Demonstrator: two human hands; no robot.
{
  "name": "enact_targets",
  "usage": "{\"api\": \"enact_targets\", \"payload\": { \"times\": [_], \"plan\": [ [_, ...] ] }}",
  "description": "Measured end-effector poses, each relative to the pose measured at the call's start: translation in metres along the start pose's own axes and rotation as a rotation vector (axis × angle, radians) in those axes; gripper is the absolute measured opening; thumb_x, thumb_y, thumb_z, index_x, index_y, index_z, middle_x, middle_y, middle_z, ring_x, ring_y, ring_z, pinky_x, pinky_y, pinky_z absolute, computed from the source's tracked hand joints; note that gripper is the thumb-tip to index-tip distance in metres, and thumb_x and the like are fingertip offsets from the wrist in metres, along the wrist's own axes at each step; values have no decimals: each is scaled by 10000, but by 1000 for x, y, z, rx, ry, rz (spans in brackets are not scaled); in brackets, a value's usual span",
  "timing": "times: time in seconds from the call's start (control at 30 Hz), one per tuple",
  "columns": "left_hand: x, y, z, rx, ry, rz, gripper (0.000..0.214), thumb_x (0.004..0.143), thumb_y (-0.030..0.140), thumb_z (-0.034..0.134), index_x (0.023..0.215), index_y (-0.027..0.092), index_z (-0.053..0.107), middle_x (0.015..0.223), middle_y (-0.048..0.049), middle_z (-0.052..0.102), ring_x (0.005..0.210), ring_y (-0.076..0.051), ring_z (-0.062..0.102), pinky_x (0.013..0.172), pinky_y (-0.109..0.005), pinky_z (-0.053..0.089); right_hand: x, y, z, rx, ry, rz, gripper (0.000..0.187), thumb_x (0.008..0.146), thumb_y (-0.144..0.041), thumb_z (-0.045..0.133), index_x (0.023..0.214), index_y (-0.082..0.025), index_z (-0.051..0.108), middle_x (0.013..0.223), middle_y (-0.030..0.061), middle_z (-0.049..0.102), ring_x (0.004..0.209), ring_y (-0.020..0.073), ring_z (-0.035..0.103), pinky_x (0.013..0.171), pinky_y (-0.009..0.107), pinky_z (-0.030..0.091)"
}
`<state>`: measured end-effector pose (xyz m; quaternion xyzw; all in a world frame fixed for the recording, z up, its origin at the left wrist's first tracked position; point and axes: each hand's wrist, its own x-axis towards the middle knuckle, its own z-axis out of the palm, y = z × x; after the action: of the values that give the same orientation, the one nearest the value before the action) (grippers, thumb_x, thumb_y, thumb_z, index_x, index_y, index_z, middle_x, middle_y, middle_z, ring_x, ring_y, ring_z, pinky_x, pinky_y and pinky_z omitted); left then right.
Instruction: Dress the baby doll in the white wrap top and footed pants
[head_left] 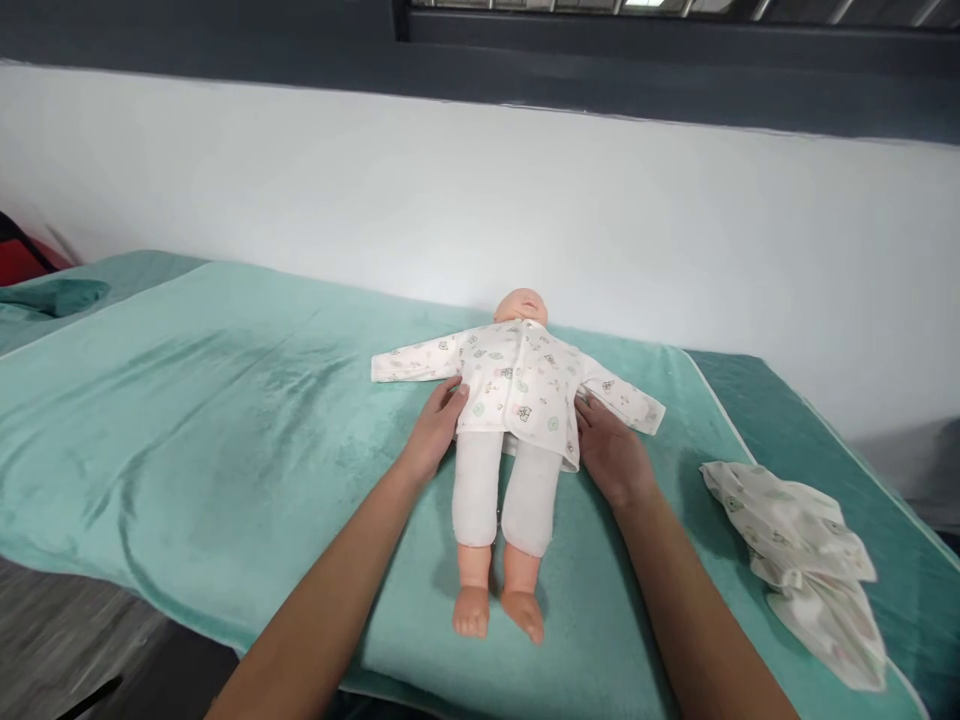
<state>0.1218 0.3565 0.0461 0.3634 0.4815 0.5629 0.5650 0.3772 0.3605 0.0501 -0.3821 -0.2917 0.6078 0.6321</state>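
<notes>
A baby doll [517, 400] lies on its back on a teal towel [225, 420], head toward the wall, arms spread. It wears a white printed shirt [517, 385] and plain white leggings [506, 490]; its bare feet point toward me. My left hand [437, 428] rests flat against the doll's left side at the shirt hem, fingers stretched out. My right hand [609, 452] lies against the other side at the hem, fingers extended and holding nothing.
A crumpled white printed garment [802, 565] lies on the towel at the right. A darker teal cloth [56, 295] sits at the far left. A white wall [480, 210] runs close behind the bed. The bed's near edge drops to the floor at lower left.
</notes>
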Motion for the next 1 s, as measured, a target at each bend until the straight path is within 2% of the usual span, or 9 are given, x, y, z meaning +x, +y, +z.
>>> {"api": "enact_targets", "payload": {
  "times": [0.1, 0.2, 0.33, 0.47, 0.63, 0.83, 0.93, 1.0],
  "plan": [
    [3, 3, -7, -147, 75, -2, 405, 865, 476, 719, 1172, 231, 620, 1200, -95, 681, 988, -223, 705, 858, -367, 590, 7, -10, -18, 87, 143, 43, 121, 862, -180, 585, 948, -233, 654, 1264, 92, 677, 1235, 185, 647, 1083, 381, 553],
    [12, 11, -25, -369, 162, 17, 272, 886, 344, 703, 1093, 220, 577, 1215, -112, 659, 1020, -224, 714, 917, -397, 600, 8, -21, -31, 140, 257, 4, 132, 863, -149, 536, 941, -219, 617, 1300, 100, 626, 1209, 155, 648, 1069, 343, 559],
    [32, 22, -52, -497, 278, 70, 143, 936, 249, 607, 1058, 177, 594, 1174, -149, 671, 1102, -223, 698, 1007, -385, 575, 7, -30, -41, 101, 293, -68, 91, 839, -174, 550, 906, -225, 584, 1271, 95, 582, 1193, 145, 633, 1075, 312, 548],
    [57, 28, -65, -513, 382, 130, 51, 931, 159, 588, 974, 142, 612, 1022, -118, 711, 990, -188, 715, 959, -348, 592, 9, -36, -47, 89, 350, -141, 126, 793, -190, 572, 911, -235, 574, 1191, 78, 576, 1175, 151, 629, 1067, 311, 551],
    [81, 30, -73, -460, 337, 133, 120, 894, 20, 558, 916, 106, 640, 990, -118, 724, 892, -168, 726, 936, -342, 595, 12, -38, -52, 109, 379, -160, 158, 756, -153, 566, 895, -226, 552, 1175, 54, 584, 1146, 152, 644, 1045, 308, 562],
    [101, 36, -90, -550, 330, 166, 190, 934, 19, 493, 971, 159, 616, 1039, -103, 715, 1067, -164, 704, 955, -280, 579, 19, -38, -71, 86, 448, -234, 256, 699, -124, 607, 901, -234, 496, 1128, 50, 565, 1113, 154, 646, 1020, 319, 565],
    [106, 35, -96, -547, 291, 137, 186, 902, 19, 520, 987, 162, 603, 1056, -106, 702, 1088, -175, 696, 965, -288, 572, 19, -35, -73, 34, 505, -306, 348, 694, -154, 617, 1004, -256, 495, 1210, 47, 553, 1160, 164, 638, 1038, 362, 554],
    [106, 31, -97, -456, 320, 175, 235, 859, 10, 535, 1027, 163, 594, 1098, -109, 691, 1084, -178, 689, 977, -304, 561, 15, -32, -67, -74, 561, -406, 452, 697, -177, 641, 1111, -277, 492, 1338, 44, 523, 1250, 179, 598, 1080, 397, 517]
  ]
}}
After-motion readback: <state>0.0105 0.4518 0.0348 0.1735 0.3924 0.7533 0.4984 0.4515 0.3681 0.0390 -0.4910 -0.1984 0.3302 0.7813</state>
